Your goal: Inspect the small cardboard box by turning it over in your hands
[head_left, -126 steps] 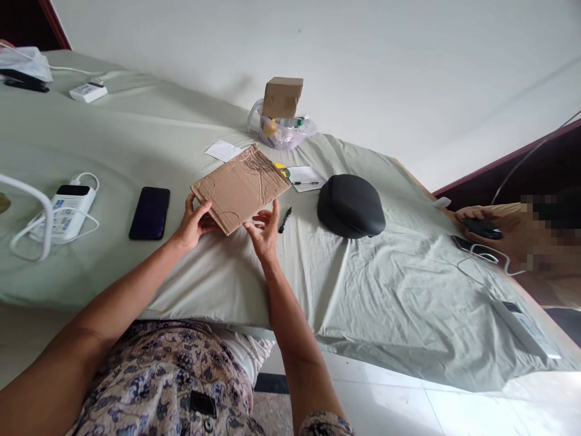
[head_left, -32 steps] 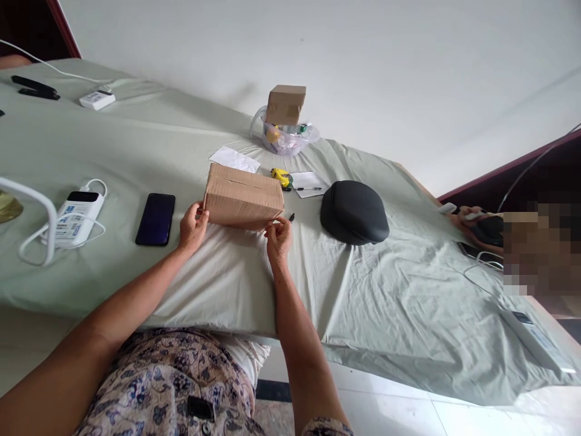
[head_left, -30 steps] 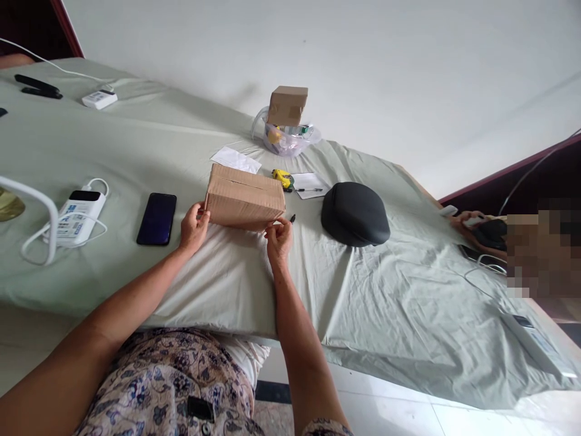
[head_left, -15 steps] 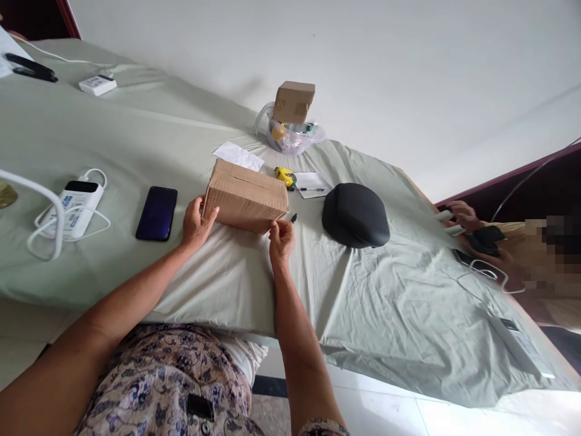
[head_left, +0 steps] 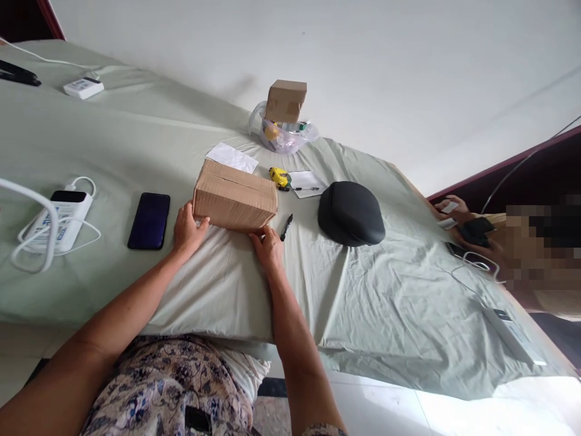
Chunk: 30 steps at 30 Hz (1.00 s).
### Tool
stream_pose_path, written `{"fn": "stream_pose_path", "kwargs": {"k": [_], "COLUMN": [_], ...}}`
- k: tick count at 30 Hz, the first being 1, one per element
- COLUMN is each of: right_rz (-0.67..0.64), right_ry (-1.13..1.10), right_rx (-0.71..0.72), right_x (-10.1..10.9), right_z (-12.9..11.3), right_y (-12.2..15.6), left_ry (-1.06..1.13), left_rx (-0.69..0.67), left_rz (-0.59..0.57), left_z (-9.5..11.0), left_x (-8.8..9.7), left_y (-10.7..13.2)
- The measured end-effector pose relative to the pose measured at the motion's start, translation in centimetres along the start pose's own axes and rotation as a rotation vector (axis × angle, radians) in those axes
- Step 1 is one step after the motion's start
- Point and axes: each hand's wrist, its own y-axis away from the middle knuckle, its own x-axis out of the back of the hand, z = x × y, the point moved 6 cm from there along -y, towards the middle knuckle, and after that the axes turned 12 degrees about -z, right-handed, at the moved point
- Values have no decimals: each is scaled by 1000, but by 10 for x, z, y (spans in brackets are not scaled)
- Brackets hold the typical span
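Creased green cloth (head_left: 385, 309) lies under the left hand (head_left: 187, 230) and right hand (head_left: 269, 248), thumbs and fingers holding the cardboard box (head_left: 233, 197) by its near corners, and a hard forward push might ruck the cloth or shift the white paper (head_left: 232, 157) behind

Underside of cardboard box (head_left: 233, 197) hidden, black object (head_left: 19, 74) cut off left; co-worker (head_left: 521, 245) blurred

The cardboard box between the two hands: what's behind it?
Behind the cardboard box lies a white paper; farther back stands a plastic basket with a smaller box perched on top. Whatever lies right against the far side is hidden.
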Motion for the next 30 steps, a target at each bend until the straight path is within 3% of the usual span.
{"fn": "stream_pose_path", "kwargs": {"k": [4,10,16,22,30], "right_rz": [29,236,388,414,361], "right_ry": [-83,-229,-222,-47,-200], "right_rx": [1,51,-23,-32,36], "right_x": [6,21,8,-8,1], "right_z": [1,-3,-9,-16,-6], "right_y": [0,5,17,19,17], "left_ry": [-28,79,129,45,98], "left_rx": [3,-25,-109,-151,-126], "left_rz": [-16,-16,-7,69,66], "left_z": [6,11,17,31,22], "left_x": [2,-3,-15,-19,-15], "left_y": [1,4,16,27,21]}}
